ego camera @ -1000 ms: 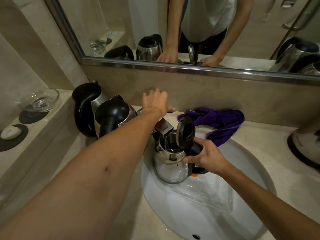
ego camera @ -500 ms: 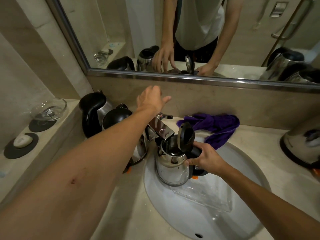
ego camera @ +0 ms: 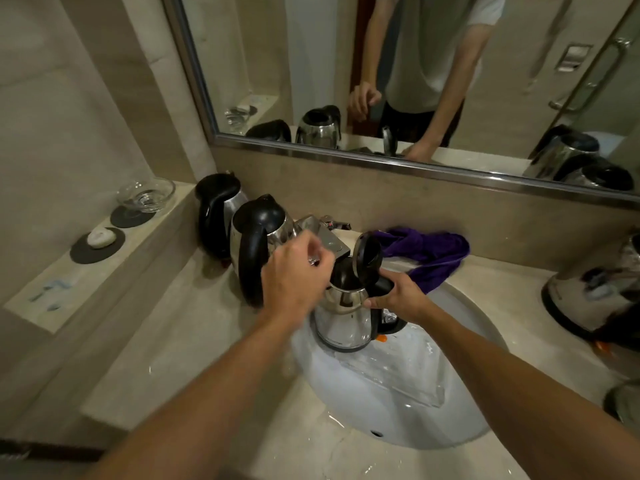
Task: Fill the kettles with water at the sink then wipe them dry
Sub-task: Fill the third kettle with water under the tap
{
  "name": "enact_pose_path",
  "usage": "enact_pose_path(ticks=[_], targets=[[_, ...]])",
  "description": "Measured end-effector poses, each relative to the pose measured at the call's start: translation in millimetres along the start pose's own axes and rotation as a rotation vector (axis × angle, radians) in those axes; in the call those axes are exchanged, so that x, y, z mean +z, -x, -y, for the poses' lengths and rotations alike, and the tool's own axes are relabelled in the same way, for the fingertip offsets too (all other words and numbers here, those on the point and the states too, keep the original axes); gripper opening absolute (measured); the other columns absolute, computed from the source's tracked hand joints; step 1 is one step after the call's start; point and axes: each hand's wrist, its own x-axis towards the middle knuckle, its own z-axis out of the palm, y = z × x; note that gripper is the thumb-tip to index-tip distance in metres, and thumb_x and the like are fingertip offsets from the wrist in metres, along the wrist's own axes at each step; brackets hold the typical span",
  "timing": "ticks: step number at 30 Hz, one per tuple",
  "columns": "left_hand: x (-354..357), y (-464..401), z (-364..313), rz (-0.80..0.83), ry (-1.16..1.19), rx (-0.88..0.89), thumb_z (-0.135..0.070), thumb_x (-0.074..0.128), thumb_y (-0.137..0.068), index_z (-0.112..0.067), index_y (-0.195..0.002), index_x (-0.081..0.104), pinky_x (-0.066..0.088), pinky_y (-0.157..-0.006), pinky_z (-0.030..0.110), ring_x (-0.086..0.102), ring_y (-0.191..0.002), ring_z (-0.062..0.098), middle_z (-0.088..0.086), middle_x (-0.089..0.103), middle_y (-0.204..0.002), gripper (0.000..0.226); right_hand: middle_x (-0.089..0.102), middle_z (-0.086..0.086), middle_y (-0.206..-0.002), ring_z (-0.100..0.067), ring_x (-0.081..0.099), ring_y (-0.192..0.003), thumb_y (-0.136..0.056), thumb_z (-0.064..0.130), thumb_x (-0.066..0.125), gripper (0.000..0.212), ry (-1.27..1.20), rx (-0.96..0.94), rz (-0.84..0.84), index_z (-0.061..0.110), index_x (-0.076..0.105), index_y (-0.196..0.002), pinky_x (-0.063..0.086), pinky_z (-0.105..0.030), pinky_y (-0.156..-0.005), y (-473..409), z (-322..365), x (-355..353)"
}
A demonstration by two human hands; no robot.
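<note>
Kettle [ego camera: 341, 322] over sink [ego camera: 398, 403], lid up; right hand [ego camera: 394, 296] grips handle; left hand [ego camera: 294, 278] loosely curled beside, empty.

Left hand [ego camera: 294, 282] is back from the wall behind the tap [ego camera: 323, 237]: 1.0 s ago it reaches flat and open toward the tap lever, at 0.5 s it lifts above it, now it sits low in front of the tap, just beside the open kettle [ego camera: 343, 320]. Fingers now curled; blurred, possibly pinching something small and shiny. Kettle sits slightly nearer the basin's left rim. Camera view tips upward, showing more mirror [ego camera: 415, 81].
</note>
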Motion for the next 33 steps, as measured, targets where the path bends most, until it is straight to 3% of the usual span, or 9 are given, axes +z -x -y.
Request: enact_pose_path(ticks=[2,5,9,11,14,16,20,27,33], targets=[[16,50,28,-0.003,0.003,-0.088,-0.032,0.062,-0.093,-0.026,-0.088,0.061,0.054,-0.069,0.034,0.06,-0.071,0.008,-0.013,0.061,-0.076,0.008,0.07,0.003,-0.117,-0.019,0.064,-0.115,-0.079,0.011,0.087,0.063,-0.031,-0.028,0.005,0.024,0.061,-0.135,0.049,-0.045,-0.109,-1,-4,0],[50,105,82,-0.009,-0.162,-0.21,-0.036,0.061,-0.092,-0.031,-0.097,0.062,0.052,-0.08,0.033,0.06,-0.089,0.013,-0.009,0.065,-0.094,0.007,0.072,0.004,-0.11,-0.016,0.066,-0.109,-0.078,0.009,0.087,0.058,-0.074,-0.098,-0.004,0.028,0.065,-0.128,0.053,-0.044,-0.103,-5,-13,1],[75,122,142,0.031,-0.396,-0.293,-0.056,0.048,-0.083,-0.024,-0.13,0.058,0.041,-0.103,0.041,0.05,-0.122,0.021,-0.001,0.061,-0.129,0.058,0.072,0.005,-0.11,-0.018,0.067,-0.11,-0.076,0.011,0.088,0.058,-0.113,-0.163,-0.017,0.031,0.066,-0.126,0.054,-0.042,-0.099,-13,-26,4],[80,115,155,0.041,-0.475,-0.293,-0.063,0.044,-0.08,-0.022,-0.14,0.049,0.036,-0.109,0.048,0.041,-0.135,0.028,0.004,0.052,-0.143,0.073,0.072,0.006,-0.11,-0.018,0.067,-0.11,-0.076,0.013,0.088,0.056,-0.118,-0.176,-0.011,0.033,0.066,-0.124,0.054,-0.04,-0.097,-16,-30,3],[88,106,159,0.118,-0.487,-0.351,-0.068,0.044,-0.087,-0.034,-0.157,0.022,0.013,-0.123,0.051,0.009,-0.155,0.032,0.005,0.021,-0.167,0.081,0.073,0.007,-0.109,-0.014,0.068,-0.109,-0.076,0.014,0.088,0.056,-0.123,-0.207,-0.017,0.032,0.067,-0.125,0.053,-0.037,-0.097,-17,-33,4],[93,103,160,0.128,-0.533,-0.358,-0.073,0.037,-0.088,-0.039,-0.16,0.009,0.003,-0.125,0.052,-0.004,-0.156,0.033,0.004,0.008,-0.17,0.084,0.073,0.006,-0.109,-0.013,0.068,-0.108,-0.076,0.014,0.089,0.056,-0.12,-0.22,-0.018,0.031,0.067,-0.125,0.053,-0.034,-0.097,-17,-33,4],[96,105,162,0.157,-0.572,-0.349,-0.077,0.03,-0.086,-0.042,-0.16,-0.003,-0.002,-0.124,0.054,-0.012,-0.155,0.035,0.008,0.003,-0.17,0.088,0.073,0.008,-0.112,-0.011,0.067,-0.11,-0.075,0.017,0.09,0.057,-0.11,-0.248,-0.025,0.032,0.067,-0.125,0.052,-0.033,-0.097,-20,-37,5],[97,106,161,0.119,-0.593,-0.332,-0.075,0.025,-0.086,-0.042,-0.16,-0.002,-0.002,-0.125,0.053,-0.012,-0.155,0.033,0.005,-0.001,-0.171,0.086,0.073,0.006,-0.113,-0.013,0.067,-0.109,-0.076,0.022,0.089,0.051,-0.083,-0.309,-0.026,0.033,0.068,-0.121,0.053,-0.037,-0.096,-22,-40,5],[97,106,160,0.117,-0.587,-0.342,-0.077,0.018,-0.082,-0.043,-0.16,-0.002,-0.005,-0.125,0.053,-0.013,-0.155,0.031,0.003,-0.002,-0.17,0.087,0.072,0.007,-0.117,-0.009,0.067,-0.107,-0.075,0.039,0.086,0.055,-0.079,-0.349,-0.036,0.032,0.067,-0.126,0.054,-0.025,-0.091,-20,-39,6]])
